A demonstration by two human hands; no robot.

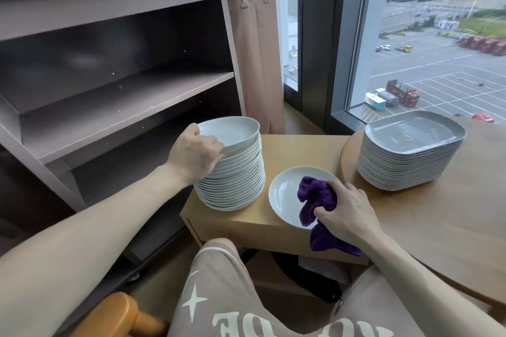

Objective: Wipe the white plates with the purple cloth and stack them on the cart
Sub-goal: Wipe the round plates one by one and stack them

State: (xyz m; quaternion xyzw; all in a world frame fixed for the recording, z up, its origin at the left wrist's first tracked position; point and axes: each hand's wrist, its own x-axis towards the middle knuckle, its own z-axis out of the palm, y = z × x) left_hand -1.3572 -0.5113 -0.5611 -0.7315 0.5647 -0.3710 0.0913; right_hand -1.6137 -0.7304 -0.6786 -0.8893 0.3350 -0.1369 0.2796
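Observation:
A tall stack of round white plates (235, 180) stands on a small wooden side table (301, 148). My left hand (195, 154) grips the near rim of the top plate (232, 131), which is tilted up off the stack. To the right of the stack a single white plate (284, 194) lies flat on the same table. My right hand (346, 210) holds the bunched purple cloth (317, 200) against this plate's right side. One end of the cloth hangs past the plate's near rim.
A brown metal cart (115, 101) with open shelves stands to the left, close behind the round stack. On a round wooden table (451, 213) at the right sits a stack of grey rounded-rectangular plates (410, 153). Windows lie beyond. My knees and a wooden chair arm (117, 314) are below.

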